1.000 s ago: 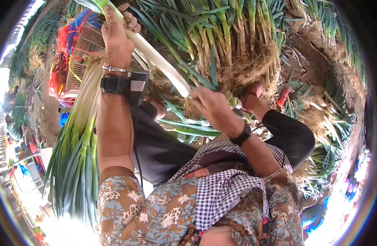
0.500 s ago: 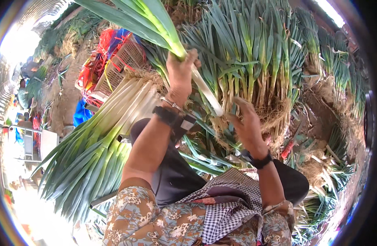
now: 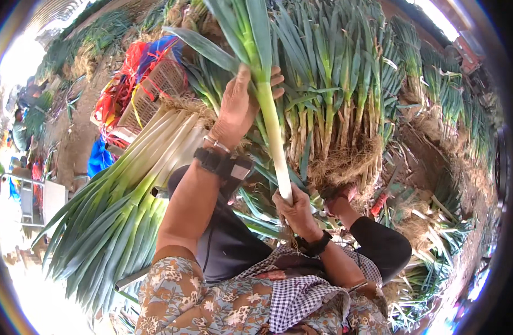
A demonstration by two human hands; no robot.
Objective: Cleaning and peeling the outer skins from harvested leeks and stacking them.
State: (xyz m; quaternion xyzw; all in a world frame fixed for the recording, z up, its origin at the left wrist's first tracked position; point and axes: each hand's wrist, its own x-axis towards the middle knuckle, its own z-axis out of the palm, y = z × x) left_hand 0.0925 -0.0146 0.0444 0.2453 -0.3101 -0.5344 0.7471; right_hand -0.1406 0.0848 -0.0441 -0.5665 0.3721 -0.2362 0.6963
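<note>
A single leek (image 3: pixel 274 131) slants in front of me, its green leaves at the top and its white shank running down toward my lap. My left hand (image 3: pixel 237 109) holds it where the leaves begin, thumb on the near left side and fingertips showing past its right edge. Lower down, my right hand (image 3: pixel 299 212) is closed round the white root end, which its fingers partly hide. To the left of my left forearm lies a pile of cleaned leeks (image 3: pixel 147 156), white ends pointing away from me. Beyond my right hand stands a big bunch of untrimmed leeks (image 3: pixel 334 95) with brown roots.
A beige plastic crate (image 3: pixel 150 92) at the far left has red ties (image 3: pixel 114 92) and blue plastic over it. More leek bunches (image 3: pixel 443 95) line the right side. Loose leeks and roots (image 3: pixel 429 223) litter the ground beside my right knee (image 3: pixel 382 243).
The leek has swung more upright, its leaves moving right. My right hand, open before and apart from it, has come down and left and closed on the white end.
</note>
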